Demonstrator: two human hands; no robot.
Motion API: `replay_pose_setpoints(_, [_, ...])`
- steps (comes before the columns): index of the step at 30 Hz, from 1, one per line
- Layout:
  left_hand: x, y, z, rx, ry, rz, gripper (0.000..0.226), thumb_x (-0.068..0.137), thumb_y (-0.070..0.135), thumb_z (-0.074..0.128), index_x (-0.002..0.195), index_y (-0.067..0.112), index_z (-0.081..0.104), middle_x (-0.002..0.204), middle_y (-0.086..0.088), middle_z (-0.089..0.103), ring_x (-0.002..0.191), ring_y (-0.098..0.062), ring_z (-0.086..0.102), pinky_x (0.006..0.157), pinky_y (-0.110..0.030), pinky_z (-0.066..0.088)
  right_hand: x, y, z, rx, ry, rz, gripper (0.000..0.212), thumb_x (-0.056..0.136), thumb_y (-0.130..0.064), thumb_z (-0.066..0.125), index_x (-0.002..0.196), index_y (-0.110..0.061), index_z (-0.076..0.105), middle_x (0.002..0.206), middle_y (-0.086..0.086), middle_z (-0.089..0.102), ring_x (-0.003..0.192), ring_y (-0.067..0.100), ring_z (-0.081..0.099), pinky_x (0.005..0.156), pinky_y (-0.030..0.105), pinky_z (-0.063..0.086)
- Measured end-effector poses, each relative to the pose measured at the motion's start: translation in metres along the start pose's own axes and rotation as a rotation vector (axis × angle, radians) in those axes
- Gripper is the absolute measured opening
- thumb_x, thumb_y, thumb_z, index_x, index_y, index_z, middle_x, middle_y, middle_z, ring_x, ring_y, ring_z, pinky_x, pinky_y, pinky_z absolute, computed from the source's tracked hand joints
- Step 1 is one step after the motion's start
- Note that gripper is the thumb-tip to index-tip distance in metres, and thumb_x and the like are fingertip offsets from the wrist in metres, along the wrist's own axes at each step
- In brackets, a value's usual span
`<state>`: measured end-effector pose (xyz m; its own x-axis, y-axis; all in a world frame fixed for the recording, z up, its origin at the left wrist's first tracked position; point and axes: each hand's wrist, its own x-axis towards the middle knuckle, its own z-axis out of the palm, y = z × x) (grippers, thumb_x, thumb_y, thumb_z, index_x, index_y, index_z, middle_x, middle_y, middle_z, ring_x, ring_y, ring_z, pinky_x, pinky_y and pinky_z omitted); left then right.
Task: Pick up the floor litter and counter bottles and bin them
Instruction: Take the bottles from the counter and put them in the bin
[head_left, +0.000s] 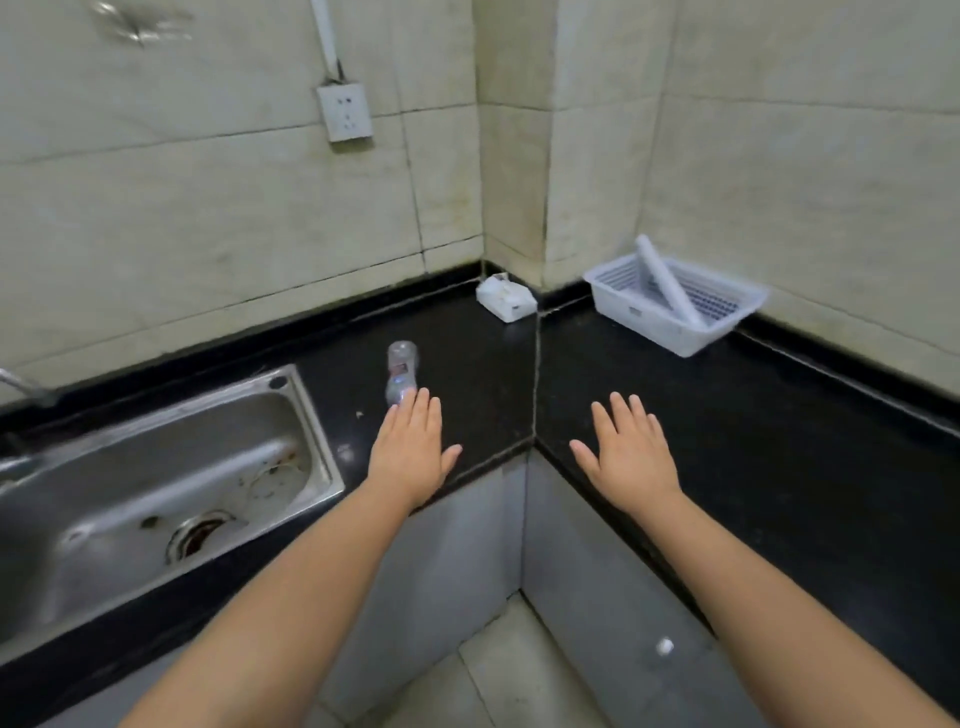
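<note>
A clear plastic bottle (401, 370) lies on its side on the black counter (467, 353), just right of the sink. My left hand (413, 447) is stretched flat above the counter, fingers apart, with its fingertips at the near end of the bottle; it holds nothing. My right hand (626, 452) hovers flat and empty over the right-hand stretch of counter, well away from the bottle. A small white scrap of litter (664, 646) lies on the floor near the cabinet base.
A steel sink (156, 483) fills the left. In the corner sits a crumpled white packet (505, 297). At the back right stands a white plastic basket (670, 306) with a white tube (667, 280) leaning in it. A wall socket (345, 111) hangs above.
</note>
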<state>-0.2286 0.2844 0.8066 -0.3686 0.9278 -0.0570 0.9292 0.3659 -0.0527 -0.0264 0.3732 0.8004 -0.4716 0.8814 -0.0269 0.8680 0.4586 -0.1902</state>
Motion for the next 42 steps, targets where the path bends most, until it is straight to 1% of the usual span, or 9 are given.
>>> replay_pose_setpoints(4, [0.038, -0.043, 0.002, -0.054, -0.03, -0.247, 0.07, 0.099, 0.043, 0.033, 0.15, 0.004, 0.005, 0.161, -0.012, 0.002, 0.15, -0.025, -0.002, 0.124, -0.037, 0.006, 0.092, -0.037, 0.004, -0.006, -0.033, -0.183, 0.06, 0.097, -0.043, 0.032, 0.146, -0.011, 0.018, 0.158, 0.012, 0.012, 0.147, 0.029, 0.005, 0.121, 0.042, 0.01])
replay_pose_setpoints(12, [0.071, -0.143, 0.023, -0.072, -0.097, -0.47, 0.071, 0.099, 0.042, 0.034, 0.15, 0.002, 0.003, 0.161, -0.013, 0.0, 0.15, -0.025, -0.004, 0.124, -0.037, 0.003, 0.189, -0.157, 0.053, -0.013, -0.173, -0.392, 0.059, 0.096, -0.042, 0.032, 0.145, -0.011, 0.02, 0.157, 0.012, 0.018, 0.146, 0.028, 0.011, 0.12, 0.043, 0.015])
replay_pose_setpoints(18, [0.141, -0.222, 0.046, -0.055, -0.124, -0.378, 0.072, 0.099, 0.042, 0.036, 0.15, 0.003, 0.004, 0.161, -0.012, 0.001, 0.15, -0.025, -0.003, 0.124, -0.037, 0.003, 0.251, -0.232, 0.101, -0.017, -0.225, -0.292, 0.062, 0.093, -0.045, 0.039, 0.143, -0.01, 0.025, 0.153, 0.014, 0.026, 0.144, 0.029, 0.019, 0.118, 0.044, 0.023])
replay_pose_setpoints(24, [0.204, -0.27, 0.08, -0.015, -0.271, -0.19, 0.069, 0.101, 0.041, 0.029, 0.15, 0.004, -0.002, 0.161, -0.013, -0.006, 0.149, -0.024, -0.008, 0.123, -0.035, -0.002, 0.281, -0.268, 0.148, 0.026, -0.3, -0.042, 0.074, 0.091, -0.037, 0.048, 0.147, -0.013, 0.005, 0.158, 0.015, -0.004, 0.14, 0.036, 0.02, 0.108, 0.044, 0.037])
replay_pose_setpoints(27, [0.227, -0.274, 0.087, 0.006, -0.314, -0.112, 0.069, 0.101, 0.041, 0.03, 0.15, 0.004, -0.001, 0.161, -0.012, -0.005, 0.15, -0.024, -0.007, 0.123, -0.036, -0.001, 0.283, -0.267, 0.149, 0.084, -0.263, 0.002, 0.068, 0.091, -0.029, 0.048, 0.146, -0.014, 0.011, 0.158, 0.012, 0.001, 0.131, 0.036, 0.032, 0.1, 0.044, 0.044])
replay_pose_setpoints(31, [0.255, -0.241, 0.081, 0.029, -0.292, 0.058, 0.068, 0.101, 0.04, 0.03, 0.15, 0.004, 0.0, 0.161, -0.012, -0.004, 0.15, -0.024, -0.006, 0.124, -0.036, 0.001, 0.273, -0.228, 0.134, 0.173, -0.181, 0.096, 0.071, 0.089, -0.029, 0.052, 0.146, -0.014, 0.013, 0.158, 0.009, 0.01, 0.132, 0.034, 0.035, 0.099, 0.043, 0.045])
replay_pose_setpoints(35, [0.27, -0.144, 0.058, 0.066, -0.183, 0.318, 0.067, 0.101, 0.039, 0.032, 0.15, 0.003, 0.003, 0.161, -0.013, 0.0, 0.15, -0.024, -0.004, 0.124, -0.036, 0.002, 0.222, -0.155, 0.104, 0.248, -0.032, 0.307, 0.077, 0.087, -0.03, 0.056, 0.147, -0.014, 0.011, 0.157, 0.009, 0.013, 0.135, 0.033, 0.033, 0.102, 0.042, 0.043])
replay_pose_setpoints(39, [0.223, 0.004, 0.032, 0.079, -0.089, 0.704, 0.066, 0.101, 0.037, 0.031, 0.15, 0.003, 0.002, 0.161, -0.012, -0.002, 0.15, -0.023, -0.006, 0.124, -0.036, 0.001, 0.1, -0.065, 0.071, 0.261, 0.139, 0.635, 0.076, 0.086, -0.029, 0.057, 0.147, -0.017, 0.013, 0.157, 0.008, 0.015, 0.135, 0.032, 0.033, 0.101, 0.041, 0.044])
replay_pose_setpoints(42, [0.125, 0.113, 0.02, 0.074, -0.034, 1.0, 0.066, 0.101, 0.037, 0.032, 0.15, 0.004, 0.003, 0.161, -0.012, -0.001, 0.15, -0.023, -0.006, 0.124, -0.036, 0.002, -0.042, -0.015, 0.054, 0.233, 0.261, 0.918, 0.073, 0.086, -0.028, 0.057, 0.146, -0.015, 0.017, 0.156, 0.009, 0.017, 0.133, 0.033, 0.035, 0.101, 0.041, 0.043])
